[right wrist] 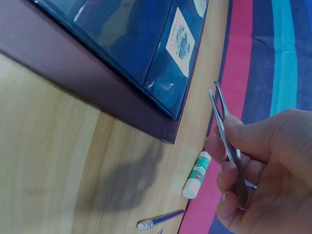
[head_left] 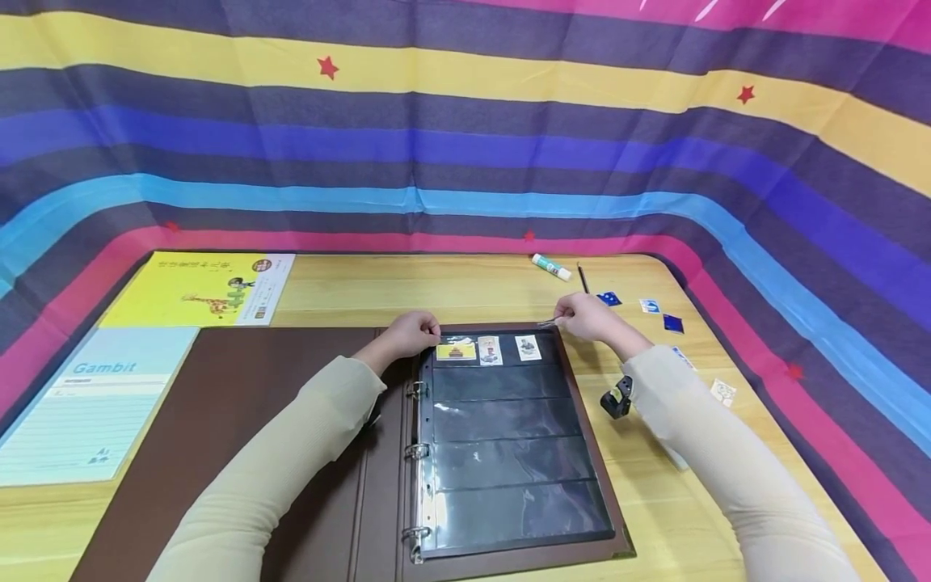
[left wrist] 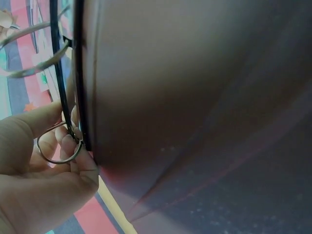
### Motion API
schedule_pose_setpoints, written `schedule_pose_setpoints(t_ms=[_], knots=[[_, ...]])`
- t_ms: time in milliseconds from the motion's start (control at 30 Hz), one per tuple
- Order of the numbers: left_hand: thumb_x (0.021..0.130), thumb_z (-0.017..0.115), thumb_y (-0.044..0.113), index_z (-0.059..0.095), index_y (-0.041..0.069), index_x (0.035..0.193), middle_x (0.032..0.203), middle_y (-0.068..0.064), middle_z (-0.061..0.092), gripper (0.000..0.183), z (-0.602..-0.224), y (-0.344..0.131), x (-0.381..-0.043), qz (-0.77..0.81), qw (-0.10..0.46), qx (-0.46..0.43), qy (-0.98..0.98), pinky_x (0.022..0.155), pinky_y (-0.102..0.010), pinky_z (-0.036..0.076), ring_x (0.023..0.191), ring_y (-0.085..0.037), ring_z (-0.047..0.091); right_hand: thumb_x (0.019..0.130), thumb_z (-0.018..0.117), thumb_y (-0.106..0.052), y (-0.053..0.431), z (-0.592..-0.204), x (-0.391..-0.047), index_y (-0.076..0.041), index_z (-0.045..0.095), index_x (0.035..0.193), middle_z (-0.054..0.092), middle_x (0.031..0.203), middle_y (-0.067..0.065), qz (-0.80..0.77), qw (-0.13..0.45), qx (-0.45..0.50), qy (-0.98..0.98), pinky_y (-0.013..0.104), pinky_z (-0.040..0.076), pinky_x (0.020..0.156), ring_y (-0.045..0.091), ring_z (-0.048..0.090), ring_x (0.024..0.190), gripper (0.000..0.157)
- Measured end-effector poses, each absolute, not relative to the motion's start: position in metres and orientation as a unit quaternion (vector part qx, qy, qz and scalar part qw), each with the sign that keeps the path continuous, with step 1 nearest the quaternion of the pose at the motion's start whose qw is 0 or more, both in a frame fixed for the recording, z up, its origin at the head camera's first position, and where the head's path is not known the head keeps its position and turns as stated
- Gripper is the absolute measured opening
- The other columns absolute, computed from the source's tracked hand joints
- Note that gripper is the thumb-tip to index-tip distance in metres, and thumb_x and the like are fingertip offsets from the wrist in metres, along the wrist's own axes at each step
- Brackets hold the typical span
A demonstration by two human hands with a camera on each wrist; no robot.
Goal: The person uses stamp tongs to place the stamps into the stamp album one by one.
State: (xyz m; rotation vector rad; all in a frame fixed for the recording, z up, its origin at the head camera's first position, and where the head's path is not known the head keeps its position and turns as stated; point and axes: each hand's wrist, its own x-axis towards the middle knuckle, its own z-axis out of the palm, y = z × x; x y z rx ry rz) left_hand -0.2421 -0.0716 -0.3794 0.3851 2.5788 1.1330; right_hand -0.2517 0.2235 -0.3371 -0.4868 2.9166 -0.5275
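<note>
A brown ring binder (head_left: 284, 380) lies spread on the table, with a black stamp page (head_left: 509, 422) of clear strips on its rings. In the page's top strip sit a yellow stamp (head_left: 456, 352), a tall pale stamp (head_left: 490, 351) and a white stamp (head_left: 528, 348). At the page's upper left corner, my left hand (head_left: 414, 333) pinches the page edge, close by the top metal ring (left wrist: 59, 162). My right hand (head_left: 586, 317), past the upper right corner, holds metal tweezers (right wrist: 225, 139) between thumb and fingers. Their tips stand slightly apart with nothing between them.
Several loose stamps, including a dark blue stamp (head_left: 672, 323), lie right of the binder. A glue stick (head_left: 551, 267) and a pen (head_left: 583, 278) lie behind it. A small black object (head_left: 617, 398) is near the right forearm. A yellow booklet (head_left: 204, 289) and a Gambit notepad (head_left: 98, 404) lie left.
</note>
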Motion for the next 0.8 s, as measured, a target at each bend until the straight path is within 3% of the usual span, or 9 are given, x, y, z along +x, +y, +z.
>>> schedule_pose_setpoints(t_ms=[333,500,600,800], knots=[[0.08,0.052,0.015,0.05,0.006,0.085,0.075,-0.007,0.046,0.011,-0.377,-0.077,-0.241,0.421,0.14,0.146,0.884,0.057,-0.028,0.038,0.062,-0.018,0.043,0.08,0.052,-0.01,0.233,-0.331,-0.242,-0.003,0.056,0.081,0.054,0.075,0.006,-0.217,0.057,-0.163,0.961,0.033,0.038,0.06,0.019,0.048,0.068,0.008],[0.079,0.054,0.016,0.05,0.002,0.094,0.087,-0.009,0.046,0.022,-0.365,-0.08,-0.232,0.417,0.052,0.169,0.892,0.069,-0.032,0.038,0.078,-0.02,0.044,0.084,0.047,-0.013,0.248,-0.324,-0.228,-0.003,0.052,0.087,0.051,0.08,0.008,-0.248,0.052,-0.147,0.956,0.032,0.037,0.059,0.02,0.046,0.07,0.011],[0.078,0.056,0.014,0.052,0.002,0.09,0.085,-0.006,0.048,0.017,-0.36,-0.082,-0.221,0.404,0.015,0.206,0.891,0.068,-0.03,0.038,0.077,-0.017,0.045,0.085,0.045,-0.016,0.26,-0.319,-0.215,-0.004,0.049,0.09,0.05,0.083,0.009,-0.269,0.048,-0.139,0.952,0.031,0.036,0.058,0.021,0.044,0.07,0.014],[0.078,0.056,0.011,0.055,0.007,0.082,0.074,0.001,0.051,0.007,-0.366,-0.083,-0.199,0.363,0.063,0.269,0.89,0.061,-0.025,0.039,0.068,-0.011,0.047,0.086,0.043,-0.02,0.288,-0.316,-0.189,-0.002,0.047,0.096,0.052,0.083,0.009,-0.313,0.04,-0.142,0.938,0.032,0.039,0.061,0.019,0.048,0.073,0.021]])
